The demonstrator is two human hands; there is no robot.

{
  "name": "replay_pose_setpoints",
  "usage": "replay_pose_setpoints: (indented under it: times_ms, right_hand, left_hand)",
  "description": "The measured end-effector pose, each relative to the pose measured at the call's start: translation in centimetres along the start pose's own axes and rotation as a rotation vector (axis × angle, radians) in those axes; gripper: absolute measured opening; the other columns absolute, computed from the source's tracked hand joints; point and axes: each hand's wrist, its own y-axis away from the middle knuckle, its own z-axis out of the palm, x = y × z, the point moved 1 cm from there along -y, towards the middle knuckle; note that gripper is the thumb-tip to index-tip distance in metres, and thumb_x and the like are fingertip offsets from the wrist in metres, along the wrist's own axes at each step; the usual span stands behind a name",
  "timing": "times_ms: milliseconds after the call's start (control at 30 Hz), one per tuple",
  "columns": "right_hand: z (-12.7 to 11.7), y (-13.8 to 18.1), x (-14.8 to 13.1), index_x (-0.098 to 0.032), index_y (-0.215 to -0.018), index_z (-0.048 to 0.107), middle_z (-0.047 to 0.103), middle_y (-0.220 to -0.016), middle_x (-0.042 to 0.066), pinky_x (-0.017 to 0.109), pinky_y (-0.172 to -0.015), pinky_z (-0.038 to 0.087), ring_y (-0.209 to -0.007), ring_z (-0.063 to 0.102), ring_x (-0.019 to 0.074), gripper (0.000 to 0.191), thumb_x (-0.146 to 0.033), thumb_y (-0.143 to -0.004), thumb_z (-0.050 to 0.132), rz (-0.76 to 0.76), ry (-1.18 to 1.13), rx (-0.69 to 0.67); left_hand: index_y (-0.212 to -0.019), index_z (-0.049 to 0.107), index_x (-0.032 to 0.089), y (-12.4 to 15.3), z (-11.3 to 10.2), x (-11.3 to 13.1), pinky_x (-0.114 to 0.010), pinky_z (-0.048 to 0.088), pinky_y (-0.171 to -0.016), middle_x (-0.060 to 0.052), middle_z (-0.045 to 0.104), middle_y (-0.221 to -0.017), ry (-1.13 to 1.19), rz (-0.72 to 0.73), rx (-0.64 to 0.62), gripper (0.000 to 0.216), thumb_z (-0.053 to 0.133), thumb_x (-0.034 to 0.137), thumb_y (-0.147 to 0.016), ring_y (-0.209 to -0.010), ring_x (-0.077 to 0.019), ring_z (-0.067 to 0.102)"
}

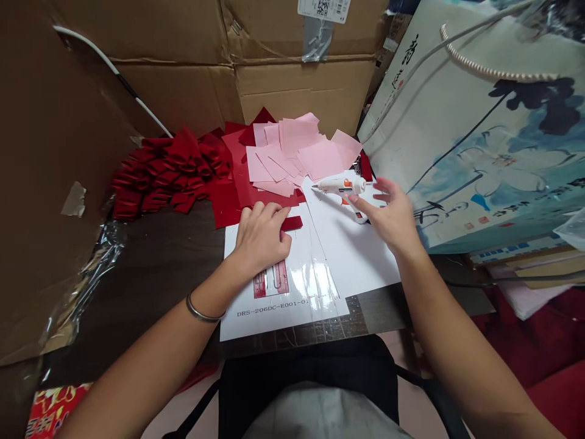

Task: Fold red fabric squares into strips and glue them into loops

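My left hand [261, 238] is curled down on a small folded red piece [292, 223], pressing it onto the glossy white sheet [347, 256]. My right hand [388, 213] hovers with fingers spread just right of a white glue gun [340, 185] with an orange trigger; the fingertips are at its handle without gripping it. The gun lies on the sheet with its nozzle pointing left. Behind it is a loose pile of pink paper squares [297, 149] over flat dark red squares [235, 177].
A heap of folded red pieces [164, 174] lies at the back left. Cardboard boxes [274, 67] wall off the back and left. A large painted paper bag [479, 140] stands at the right. The dark table edge [320, 332] is near my lap.
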Motion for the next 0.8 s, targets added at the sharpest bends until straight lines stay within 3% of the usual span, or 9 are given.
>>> replay_pose_setpoints:
  times_ms: [67, 167, 267, 367, 433, 533, 800]
  right_hand:
    - [0.5, -0.6, 0.9, -0.02, -0.122, 0.06, 0.061, -0.126, 0.016, 0.044, -0.079, 0.049, -0.102, 0.061, 0.0316, 0.074, -0.062, -0.063, 0.075, 0.054, 0.011, -0.131]
    - [1.4, -1.0, 1.1, -0.021, -0.106, 0.068, 0.068, -0.107, 0.011, 0.038, -0.07, 0.045, -0.085, 0.061, 0.0248, 0.054, -0.061, -0.07, 0.07, 0.015, 0.034, -0.272]
    - [1.9, -1.0, 0.5, -0.019, -0.084, 0.068, 0.065, -0.078, 0.005, 0.034, -0.062, 0.038, -0.07, 0.056, 0.0197, 0.039, -0.058, -0.077, 0.064, -0.031, 0.09, -0.262]
    - [1.6, -0.5, -0.3, -0.017, -0.08, 0.066, 0.06, -0.068, 0.003, 0.031, -0.056, 0.035, -0.06, 0.056, 0.017, 0.04, -0.057, -0.081, 0.061, -0.006, 0.032, -0.261]
    - [0.8, 0.2, -1.0, -0.017, -0.083, 0.065, 0.059, -0.066, 0.003, 0.03, -0.054, 0.034, -0.057, 0.055, 0.0156, 0.041, -0.057, -0.084, 0.059, 0.008, -0.033, -0.331]
    - [-0.6, 1.3, -2.0, -0.018, -0.072, 0.06, 0.054, -0.054, 0.0, 0.03, -0.053, 0.033, -0.052, 0.049, 0.0134, 0.044, -0.06, -0.084, 0.058, 0.019, 0.019, -0.445]
    - [-1.0, 2.2, -2.1, -0.019, -0.068, 0.057, 0.052, -0.053, -0.002, 0.032, -0.056, 0.036, -0.052, 0.048, 0.0135, 0.045, -0.062, -0.083, 0.06, 0.034, 0.002, -0.523]
  left_hand:
    - [-0.12, 0.063, 0.015, 0.0, 0.0, 0.0, -0.043, 0.038, -0.077, -0.009, 0.066, -0.116, 0.025, 0.015, 0.037, 0.041, 0.049, 0.021, -0.082, -0.095, -0.0288, 0.052]
    - [-0.121, 0.062, 0.015, -0.1, 0.4, -0.2, -0.042, 0.041, -0.08, -0.008, 0.067, -0.115, 0.089, 0.02, 0.029, 0.037, 0.048, 0.026, -0.088, -0.095, -0.0274, 0.054]
    - [-0.124, 0.06, 0.016, -0.3, 1.0, -0.5, -0.041, 0.045, -0.085, -0.009, 0.066, -0.117, 0.155, 0.015, -0.012, 0.038, 0.052, 0.03, -0.089, -0.1, -0.0271, 0.057]
    - [-0.121, 0.062, 0.016, -0.4, 1.2, -0.7, -0.042, 0.046, -0.089, -0.009, 0.066, -0.116, 0.227, -0.001, -0.022, 0.036, 0.057, 0.026, -0.087, -0.104, -0.0265, 0.059]
    - [-0.117, 0.063, 0.016, -0.4, 1.1, -0.7, -0.042, 0.047, -0.09, -0.008, 0.068, -0.114, 0.266, -0.005, -0.013, 0.033, 0.059, 0.024, -0.086, -0.103, -0.026, 0.059]
    - [-0.116, 0.063, 0.017, -0.5, 1.0, -0.6, -0.043, 0.047, -0.091, -0.008, 0.068, -0.113, 0.303, -0.006, 0.01, 0.032, 0.06, 0.022, -0.085, -0.103, -0.026, 0.06]
    - [-0.119, 0.06, 0.018, -0.3, 1.0, -0.5, -0.041, 0.047, -0.095, -0.008, 0.067, -0.115, 0.409, -0.038, 0.058, 0.035, 0.06, 0.024, -0.085, -0.106, -0.0253, 0.06]
